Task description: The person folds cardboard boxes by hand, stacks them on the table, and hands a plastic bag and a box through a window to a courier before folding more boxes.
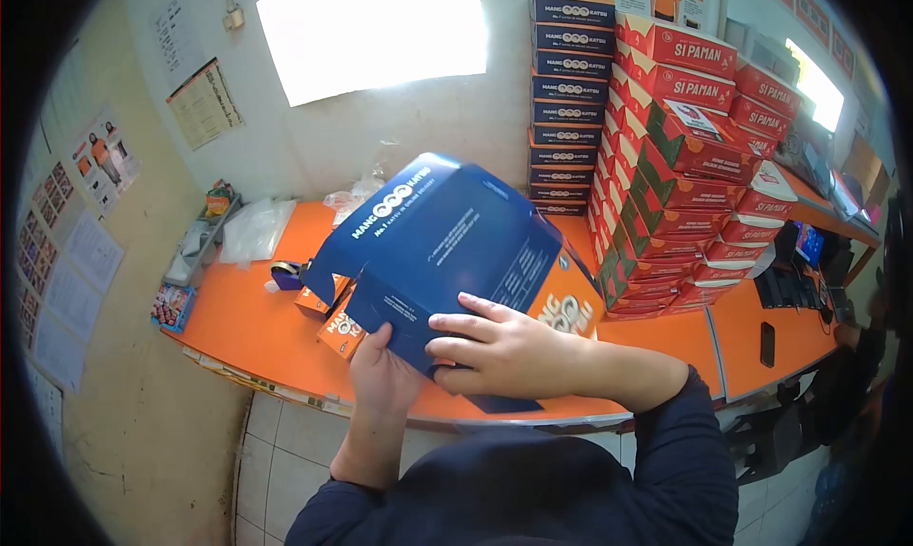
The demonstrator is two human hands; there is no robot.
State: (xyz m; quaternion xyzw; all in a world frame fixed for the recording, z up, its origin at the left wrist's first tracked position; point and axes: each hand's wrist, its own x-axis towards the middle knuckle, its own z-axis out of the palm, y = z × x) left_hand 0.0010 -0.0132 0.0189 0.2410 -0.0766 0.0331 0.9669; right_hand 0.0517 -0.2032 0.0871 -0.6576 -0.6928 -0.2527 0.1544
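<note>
Hands meet on a blue cardboard box held above the near edge of the orange counter. The box is tilted, its printed top face turned up toward the camera, with white lettering along its left side. The left hand comes up from below and grips the box's lower left corner, fingers closed on a flap so that the thumb lies over the cardboard. The right hand lies flat across the box's lower edge, fingers stretched out to the left and pressing on a folded flap, touching the left hand's side. Both arms wear dark blue sleeves.

Under and just behind the box lie more flat orange and blue cartons on the counter. Further back, against the wall, stands a tall stack of blue boxes, and just beside it to the right a leaning pile of red boxes. At the counter's left end lie clear plastic bags and a roll of tape. A dark phone lies on the counter to the right, well apart from the hands. Papers hang on the wall at left.
</note>
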